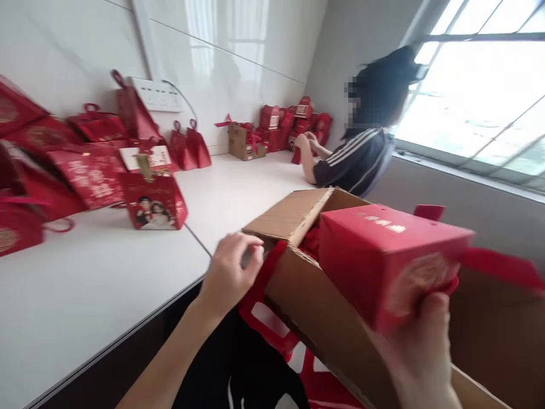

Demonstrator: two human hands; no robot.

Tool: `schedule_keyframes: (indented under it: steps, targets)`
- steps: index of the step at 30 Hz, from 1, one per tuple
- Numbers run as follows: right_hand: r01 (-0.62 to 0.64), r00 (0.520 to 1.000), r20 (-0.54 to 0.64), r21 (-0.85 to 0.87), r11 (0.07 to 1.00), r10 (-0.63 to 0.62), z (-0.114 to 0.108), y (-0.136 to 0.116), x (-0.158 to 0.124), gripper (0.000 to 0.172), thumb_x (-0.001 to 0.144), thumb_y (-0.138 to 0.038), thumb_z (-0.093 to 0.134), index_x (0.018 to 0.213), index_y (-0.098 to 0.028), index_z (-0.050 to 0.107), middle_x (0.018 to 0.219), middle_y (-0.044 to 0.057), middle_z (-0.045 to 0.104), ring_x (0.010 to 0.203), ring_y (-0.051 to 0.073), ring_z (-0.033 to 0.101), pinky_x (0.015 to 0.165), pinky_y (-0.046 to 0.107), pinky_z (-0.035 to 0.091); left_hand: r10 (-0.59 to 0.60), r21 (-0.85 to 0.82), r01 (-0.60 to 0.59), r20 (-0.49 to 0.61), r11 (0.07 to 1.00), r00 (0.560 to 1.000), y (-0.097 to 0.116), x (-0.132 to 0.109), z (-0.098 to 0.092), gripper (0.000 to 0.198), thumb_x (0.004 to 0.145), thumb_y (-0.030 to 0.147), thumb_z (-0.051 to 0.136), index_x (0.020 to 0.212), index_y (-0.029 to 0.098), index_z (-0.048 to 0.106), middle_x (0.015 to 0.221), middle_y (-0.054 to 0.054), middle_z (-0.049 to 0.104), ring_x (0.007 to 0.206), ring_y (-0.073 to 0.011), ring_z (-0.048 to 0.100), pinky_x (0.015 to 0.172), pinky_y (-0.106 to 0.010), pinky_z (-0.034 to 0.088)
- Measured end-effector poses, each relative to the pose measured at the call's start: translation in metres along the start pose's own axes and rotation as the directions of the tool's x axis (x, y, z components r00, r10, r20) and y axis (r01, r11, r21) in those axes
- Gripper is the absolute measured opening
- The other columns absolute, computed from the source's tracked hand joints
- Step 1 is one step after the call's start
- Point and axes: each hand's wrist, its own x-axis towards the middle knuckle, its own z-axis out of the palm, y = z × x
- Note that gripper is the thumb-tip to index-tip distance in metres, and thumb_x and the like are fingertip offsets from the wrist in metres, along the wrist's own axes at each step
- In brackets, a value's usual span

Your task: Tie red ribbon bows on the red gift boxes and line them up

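My right hand (pixel 419 352) is closed on a red gift box (pixel 353 250), gripping its near end. The box is tilted above the open cardboard carton (pixel 315 307), and a red ribbon or flap trails off to its right. Gold lettering and a round gold emblem decorate it, blurred by motion. My left hand (pixel 232 270) hovers by the carton's left corner, fingers loosely curled, thumb apart from them, nothing visible between. On the table stands a red gift box with a couple's picture (pixel 155 201). Red items (pixel 310 241) show inside the carton.
Several red gift boxes and bags (pixel 91 170) crowd the left of the white table (pixel 97 295); more stand at the back (pixel 270 119) near a small brown carton (pixel 242 142). Another person (pixel 357 153) handles a red box there. A red plastic stool (pixel 272 335) supports the large carton.
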Motion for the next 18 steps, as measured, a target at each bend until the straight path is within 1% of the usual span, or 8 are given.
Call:
schedule_keyframes:
  steps: [2,4,5,7,9,11,13,18]
  targets:
    - [-0.234,0.969,-0.043,0.150,0.961,0.243,-0.038,-0.014,0.015,0.057,0.084,-0.069,0.030,0.130,-0.038,0.045,0.133,0.007,0.053,0.122,0.032,0.051,0.081,0.052,0.057,0.239,-0.101,-0.224,0.171,0.969,0.956,0.012,0.003,0.037,0.020,0.087,0.021,0.049,0.104,0.017,0.058,0.103,-0.007,0.066,0.103,-0.0194,0.059,0.094,-0.034,0.044]
    - [-0.470,0.861,-0.032,0.331,0.818,0.508,-0.074,-0.021,0.031,0.045,0.082,-0.065,0.044,0.120,-0.043,0.053,0.131,0.002,0.056,0.123,0.027,0.051,0.082,0.044,0.058,0.370,-0.148,-0.341,0.256,0.928,0.893,0.024,0.000,0.065,0.029,0.087,0.022,0.047,0.114,0.016,0.056,0.119,-0.010,0.062,0.116,-0.0230,0.053,0.103,-0.040,0.036]
    - [-0.547,0.805,0.001,0.385,0.743,0.593,-0.091,-0.022,0.039,0.042,0.081,-0.062,0.049,0.117,-0.041,0.055,0.130,0.002,0.057,0.121,0.025,0.053,0.082,0.040,0.058,0.387,-0.155,-0.357,0.266,0.921,0.883,0.028,-0.002,0.075,0.030,0.087,0.022,0.046,0.114,0.017,0.057,0.119,-0.009,0.062,0.116,-0.0238,0.053,0.105,-0.043,0.033]
    - [-0.640,0.727,0.068,0.430,0.637,0.684,-0.119,-0.018,0.051,0.042,0.082,-0.058,0.050,0.115,-0.033,0.056,0.127,0.005,0.059,0.116,0.024,0.057,0.079,0.033,0.059,0.373,-0.153,-0.345,0.238,0.926,0.897,0.031,-0.007,0.089,0.027,0.085,0.023,0.046,0.107,0.019,0.060,0.108,-0.008,0.066,0.107,-0.0237,0.057,0.105,-0.046,0.029]
    - [-0.675,0.685,0.099,0.457,0.579,0.722,-0.138,-0.011,0.057,0.046,0.083,-0.058,0.047,0.116,-0.027,0.055,0.124,0.008,0.061,0.112,0.024,0.060,0.072,0.028,0.061,0.354,-0.144,-0.332,0.176,0.932,0.918,0.028,-0.010,0.096,0.023,0.083,0.023,0.047,0.100,0.020,0.062,0.092,-0.006,0.067,0.095,-0.0229,0.059,0.105,-0.047,0.029]
    - [-0.679,0.676,0.102,0.471,0.563,0.730,-0.149,-0.003,0.059,0.048,0.083,-0.059,0.045,0.115,-0.024,0.055,0.121,0.010,0.062,0.111,0.024,0.061,0.069,0.028,0.061,0.374,-0.133,-0.359,0.124,0.924,0.919,0.022,-0.012,0.100,0.021,0.082,0.021,0.048,0.098,0.020,0.062,0.086,-0.005,0.066,0.091,-0.0227,0.059,0.104,-0.046,0.029]
    - [-0.671,0.693,0.095,0.448,0.591,0.715,-0.155,0.004,0.060,0.046,0.082,-0.058,0.049,0.114,-0.024,0.055,0.119,0.008,0.063,0.111,0.023,0.061,0.072,0.028,0.061,0.401,-0.124,-0.389,0.092,0.913,0.912,0.018,-0.013,0.103,0.022,0.080,0.020,0.049,0.099,0.020,0.061,0.086,-0.005,0.065,0.090,-0.0229,0.058,0.105,-0.046,0.029]
    - [-0.631,0.771,0.045,0.181,0.754,0.635,-0.178,0.040,0.073,0.039,0.071,-0.035,0.073,0.105,-0.025,0.057,0.108,0.004,0.068,0.099,0.019,0.066,0.077,0.028,0.059,0.416,-0.105,-0.409,0.063,0.907,0.907,0.016,-0.015,0.107,0.023,0.079,0.019,0.050,0.099,0.021,0.060,0.086,-0.005,0.064,0.090,-0.0230,0.058,0.105,-0.046,0.028]
